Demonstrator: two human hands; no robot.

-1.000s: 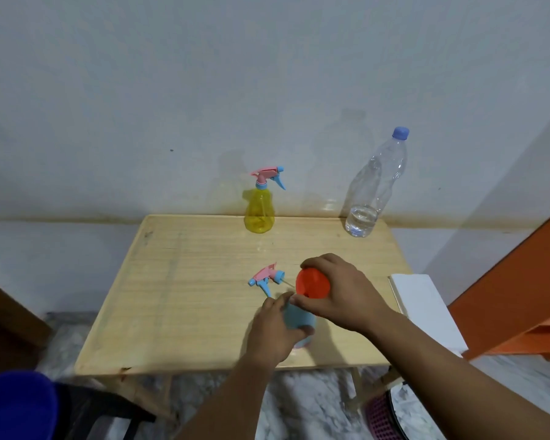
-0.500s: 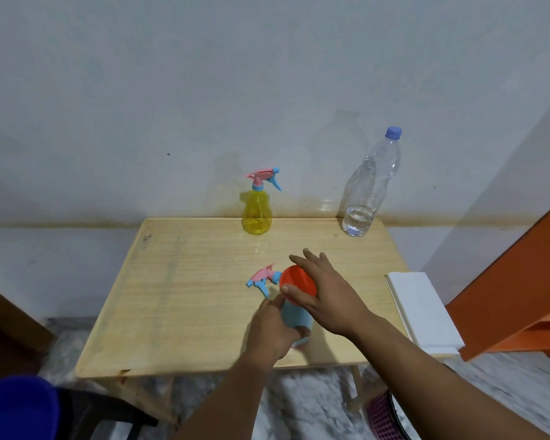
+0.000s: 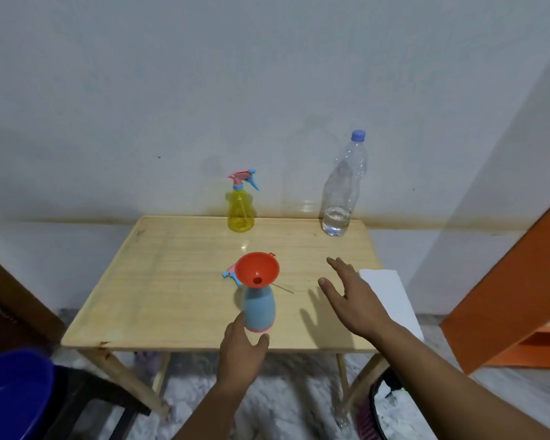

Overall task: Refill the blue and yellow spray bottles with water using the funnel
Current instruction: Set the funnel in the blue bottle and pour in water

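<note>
The blue spray bottle [image 3: 259,308] stands near the front edge of the wooden table [image 3: 172,281], its top off. An orange funnel [image 3: 257,268] sits in its neck. My left hand [image 3: 242,350] holds the bottle's base between forefinger and thumb. Its pink-and-blue spray head [image 3: 231,272] lies on the table behind the funnel, mostly hidden. My right hand [image 3: 351,296] hovers open over the table to the right, holding nothing. The yellow spray bottle [image 3: 240,211] stands capped at the back. A clear water bottle [image 3: 342,192] with a blue cap and a little water stands at the back right.
A white sheet or board [image 3: 391,296] lies at the table's right edge. An orange panel [image 3: 508,296] leans at the right. A blue tub [image 3: 13,395] and a dark stool [image 3: 86,395] are at lower left. A dark basket [image 3: 385,408] sits on the floor at lower right.
My right hand has let go of the funnel and moved right, opening. The funnel stays in the blue bottle's neck. My left hand has slid down to the bottle's base.
</note>
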